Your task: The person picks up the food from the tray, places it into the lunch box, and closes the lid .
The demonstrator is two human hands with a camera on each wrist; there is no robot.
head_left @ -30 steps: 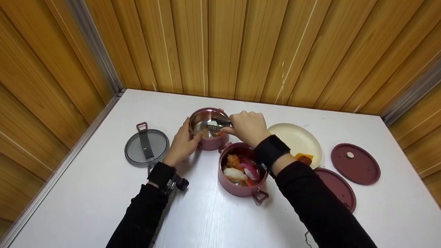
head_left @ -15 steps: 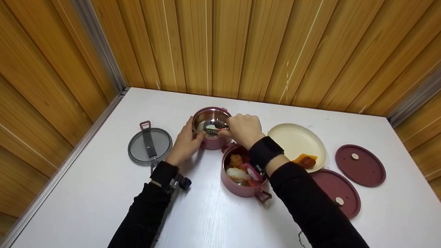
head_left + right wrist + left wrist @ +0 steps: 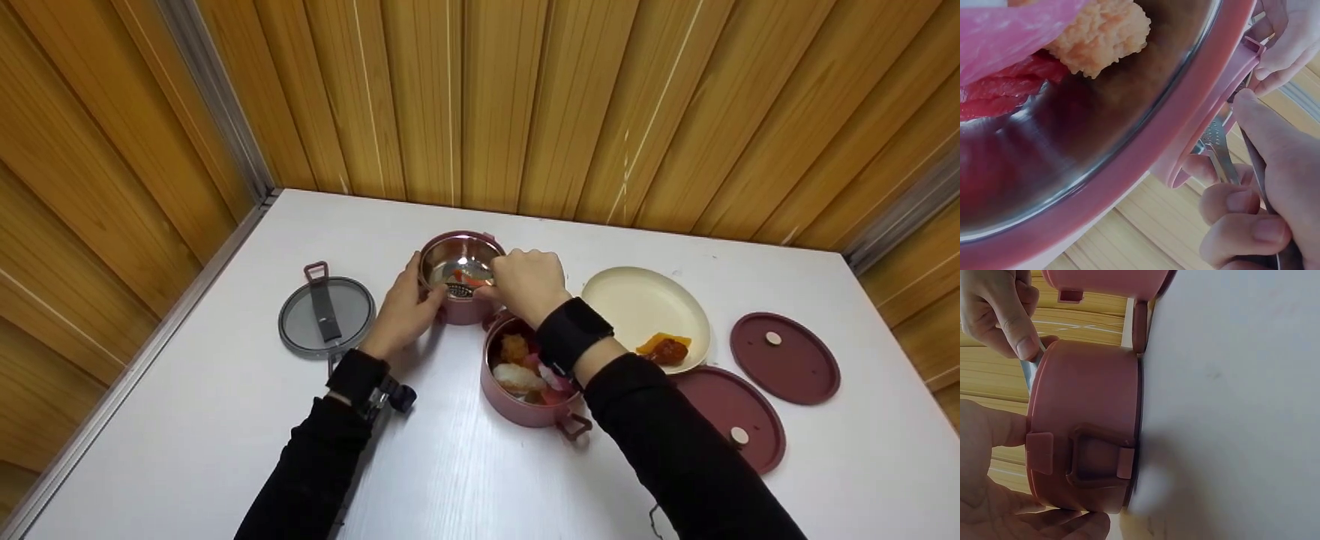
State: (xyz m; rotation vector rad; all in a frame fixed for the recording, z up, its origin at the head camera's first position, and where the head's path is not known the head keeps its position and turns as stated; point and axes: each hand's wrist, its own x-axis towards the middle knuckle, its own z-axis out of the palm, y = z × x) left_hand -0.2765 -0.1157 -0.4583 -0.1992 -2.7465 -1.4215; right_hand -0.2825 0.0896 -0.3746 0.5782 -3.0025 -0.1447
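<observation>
Left hand (image 3: 405, 311) clasped the rear pot (image 3: 465, 313), right hand (image 3: 529, 283) gripped tongs (image 3: 460, 290) dipped inside it, plate (image 3: 637, 304) lay to that pot's right.

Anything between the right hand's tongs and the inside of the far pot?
Nothing visible. The far pot is uncovered, and the tongs in the right hand reach inside it. The left hand holds its left side; the near pot stands on the near side, not in between.

Long black sleeves (image 3: 316, 461), wide black wristbands (image 3: 577, 331), bare hands (image 3: 529, 282)
</observation>
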